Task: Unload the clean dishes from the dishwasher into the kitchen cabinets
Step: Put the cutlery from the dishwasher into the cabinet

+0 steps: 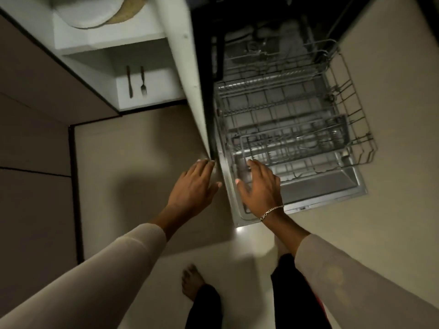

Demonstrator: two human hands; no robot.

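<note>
The dishwasher stands open, its door (320,188) folded down flat and the lower wire rack (351,119) pulled out over it. The rack looks bare apart from a grey cutlery basket (294,141) near its front. My left hand (192,186) hovers with straight fingers at the near corner of the cabinet panel (187,74) beside the dishwasher. My right hand (261,186), fingers spread and holding nothing, is over the door's left front corner. A knife (129,81) and a fork (143,80) lie side by side in an open white drawer (166,91) at upper left.
A white plate (92,13) on a woven mat sits in a higher open drawer at the top left. Beige floor lies around the door. My feet (192,281) stand close in front of the dishwasher. The picture is slightly blurred.
</note>
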